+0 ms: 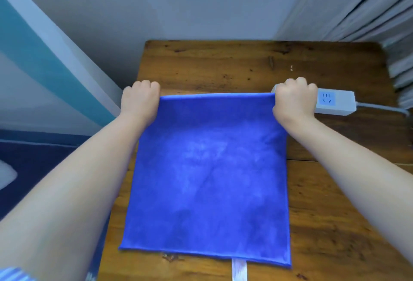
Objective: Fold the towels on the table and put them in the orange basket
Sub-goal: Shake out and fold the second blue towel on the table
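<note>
A blue towel (207, 175) lies spread flat on the wooden table (223, 66), its near edge close to the table's front. A white loop tag (239, 269) sticks out from under that near edge. My left hand (139, 100) grips the towel's far left corner with curled fingers. My right hand (292, 99) grips the far right corner the same way. The far edge is stretched taut between the two hands. No orange basket is in view.
A white power strip (335, 102) lies on the table just right of my right hand, its grey cable running off to the right. Grey curtains (368, 12) hang at the back right. A wall stands behind the table; a bed edge is at the left.
</note>
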Tool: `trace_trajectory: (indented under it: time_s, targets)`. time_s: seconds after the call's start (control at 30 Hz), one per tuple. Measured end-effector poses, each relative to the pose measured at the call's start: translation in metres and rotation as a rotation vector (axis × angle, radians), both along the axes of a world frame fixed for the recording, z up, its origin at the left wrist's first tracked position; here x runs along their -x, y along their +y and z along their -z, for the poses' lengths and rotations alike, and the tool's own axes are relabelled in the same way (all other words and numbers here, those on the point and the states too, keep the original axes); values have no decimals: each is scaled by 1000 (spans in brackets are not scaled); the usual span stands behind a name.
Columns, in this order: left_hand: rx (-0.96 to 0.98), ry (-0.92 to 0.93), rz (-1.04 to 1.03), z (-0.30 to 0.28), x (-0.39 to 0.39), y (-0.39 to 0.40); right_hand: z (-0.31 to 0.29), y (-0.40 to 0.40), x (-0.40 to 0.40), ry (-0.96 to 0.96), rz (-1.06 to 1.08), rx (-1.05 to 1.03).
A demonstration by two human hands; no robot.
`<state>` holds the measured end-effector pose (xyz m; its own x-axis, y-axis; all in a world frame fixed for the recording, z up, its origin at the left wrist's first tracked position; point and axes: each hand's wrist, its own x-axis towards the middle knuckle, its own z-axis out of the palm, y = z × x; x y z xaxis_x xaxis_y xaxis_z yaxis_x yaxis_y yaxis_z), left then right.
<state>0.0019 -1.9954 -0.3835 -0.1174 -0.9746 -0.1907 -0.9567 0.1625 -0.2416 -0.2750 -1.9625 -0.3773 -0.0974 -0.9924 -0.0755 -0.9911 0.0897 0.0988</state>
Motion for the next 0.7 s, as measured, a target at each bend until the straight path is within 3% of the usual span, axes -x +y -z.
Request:
trace_trajectory:
  time_s: [0.2,0.3,0.4,0.7]
  targets:
    - [176,158,-49,-14,2,7,-10,11,16,-44,-29,447]
    - [195,229,100,1,-12,34,-3,42,20,-25,-66,438]
    - [125,149,324,11,-33,67,7,82,18,-21,-96,453]
    - [-29,226,501,14,-68,143,37,192,8,20,-232,487]
